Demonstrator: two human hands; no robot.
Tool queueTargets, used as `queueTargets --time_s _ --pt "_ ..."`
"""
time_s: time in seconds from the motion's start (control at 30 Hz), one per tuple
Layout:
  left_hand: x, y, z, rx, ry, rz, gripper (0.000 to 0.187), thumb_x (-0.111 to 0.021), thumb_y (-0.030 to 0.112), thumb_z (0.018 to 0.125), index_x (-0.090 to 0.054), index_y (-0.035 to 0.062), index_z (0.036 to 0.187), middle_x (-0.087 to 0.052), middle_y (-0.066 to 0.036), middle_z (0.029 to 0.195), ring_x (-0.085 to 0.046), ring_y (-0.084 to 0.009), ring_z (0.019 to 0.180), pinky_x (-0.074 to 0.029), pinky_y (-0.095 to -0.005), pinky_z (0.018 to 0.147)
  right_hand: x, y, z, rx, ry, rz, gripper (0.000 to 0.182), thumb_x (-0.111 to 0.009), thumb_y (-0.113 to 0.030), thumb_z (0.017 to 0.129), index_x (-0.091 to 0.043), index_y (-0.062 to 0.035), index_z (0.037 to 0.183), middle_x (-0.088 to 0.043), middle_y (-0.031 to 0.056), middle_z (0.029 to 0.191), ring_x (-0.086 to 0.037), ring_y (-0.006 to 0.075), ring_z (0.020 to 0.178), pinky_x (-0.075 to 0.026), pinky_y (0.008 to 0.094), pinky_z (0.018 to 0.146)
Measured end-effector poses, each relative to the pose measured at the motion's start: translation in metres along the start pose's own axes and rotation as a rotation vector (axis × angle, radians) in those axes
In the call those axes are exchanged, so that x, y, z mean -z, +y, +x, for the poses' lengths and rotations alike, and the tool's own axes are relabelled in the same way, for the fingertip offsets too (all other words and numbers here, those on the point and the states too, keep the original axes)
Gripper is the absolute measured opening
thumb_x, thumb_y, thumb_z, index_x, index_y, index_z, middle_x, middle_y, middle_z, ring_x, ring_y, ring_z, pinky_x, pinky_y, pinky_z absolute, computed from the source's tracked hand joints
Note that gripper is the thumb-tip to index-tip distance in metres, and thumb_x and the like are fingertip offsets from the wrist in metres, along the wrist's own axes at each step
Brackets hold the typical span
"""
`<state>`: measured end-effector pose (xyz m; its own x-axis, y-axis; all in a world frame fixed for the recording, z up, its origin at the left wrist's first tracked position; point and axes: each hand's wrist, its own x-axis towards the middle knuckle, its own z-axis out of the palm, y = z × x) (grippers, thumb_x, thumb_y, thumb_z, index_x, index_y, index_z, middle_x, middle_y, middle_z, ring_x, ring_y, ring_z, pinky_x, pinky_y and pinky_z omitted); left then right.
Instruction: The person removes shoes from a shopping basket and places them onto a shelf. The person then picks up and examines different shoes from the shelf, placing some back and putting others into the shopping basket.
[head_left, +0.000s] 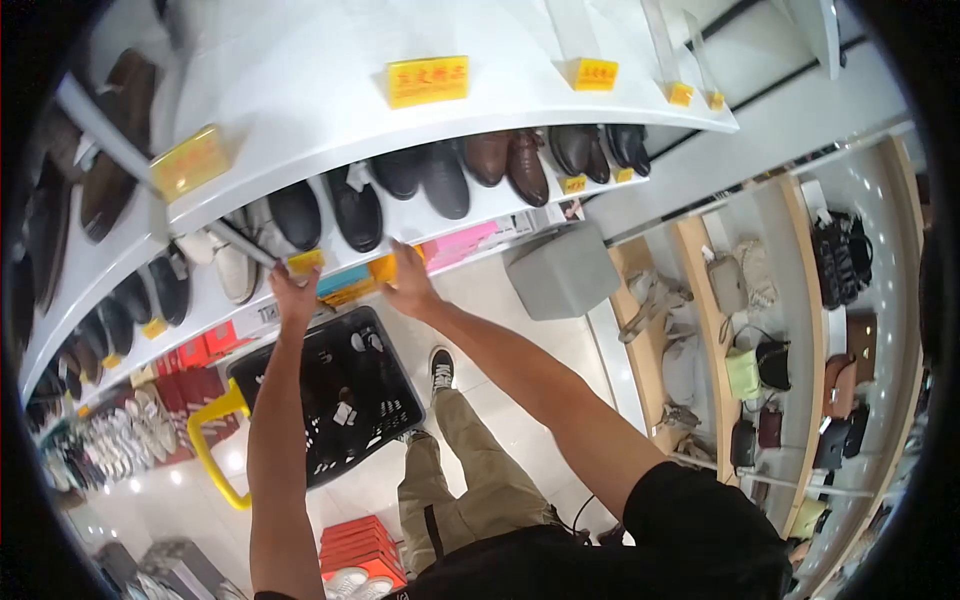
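Both my hands are up at the near edge of the white shelf (pixel 492 222), with a dark shoe (pixel 355 212) standing on it just far of the gap between them. My left hand (pixel 297 295) has its fingertips at a yellow price tag (pixel 306 262) on that edge; I cannot tell whether they pinch it. My right hand (pixel 410 285) is spread fairly wide, beside an orange-yellow piece (pixel 383 268) below the shelf, and I see nothing held in it. The tag looks thin, light and stiff, probably slick, so I'd judge its side edges the best grip. The shoe, toe toward me, looks smooth and fairly light, firm at the sole and softer above; I'd hold it by its sides, sparing the toe from scuffs. Near and left of the shelf, a black crate (pixel 400 365) sits below my arms.
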<state>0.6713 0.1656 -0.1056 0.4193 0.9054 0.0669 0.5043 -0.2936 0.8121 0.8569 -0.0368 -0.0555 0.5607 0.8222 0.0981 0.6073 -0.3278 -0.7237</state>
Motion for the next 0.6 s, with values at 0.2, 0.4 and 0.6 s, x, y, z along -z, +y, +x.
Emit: queueTargets --time_s 0.2,0.4,0.6 --pt "0.049 0.005 -0.174 0.071 -0.221 0.018 0.058 -0.07 0.033 0.089 -0.054 -0.0016 0.133 -0.058 -0.026 0.128 -0.051 -0.0457 0.121 -0.041 -0.0474 0.106 -0.009 0.134 -0.283 -0.369 -0.281 -0.024 0.052 -0.078 -0.021 0.085 -0.056 -0.0045 0.129 -0.056 0.0164 0.128 -0.062 0.0279 0.108 -0.055 0.0375 0.086" --pt "0.064 -0.174 -0.531 0.307 -0.671 0.247 0.038 -0.072 0.039 0.085 -0.069 0.0068 0.106 -0.07 -0.02 0.095 -0.069 -0.0348 0.09 -0.056 -0.0458 0.078 0.126 0.175 -0.58 -1.108 -0.684 0.065 0.029 -0.055 -0.026 0.093 -0.072 -0.0021 0.092 -0.069 0.0149 0.083 -0.066 0.0247 0.081 -0.052 0.04 0.076" --pt "0.164 -0.138 -0.666 0.933 -0.775 0.242 0.037 -0.065 0.036 0.087 -0.071 0.0074 0.11 -0.071 -0.022 0.106 -0.067 -0.0393 0.102 -0.054 -0.047 0.087 0.198 0.134 -0.661 -1.244 -0.664 0.129 0.016 -0.059 -0.016 0.09 -0.067 -0.0027 0.088 -0.065 0.004 0.078 -0.062 0.0192 0.071 -0.051 0.0372 0.065"
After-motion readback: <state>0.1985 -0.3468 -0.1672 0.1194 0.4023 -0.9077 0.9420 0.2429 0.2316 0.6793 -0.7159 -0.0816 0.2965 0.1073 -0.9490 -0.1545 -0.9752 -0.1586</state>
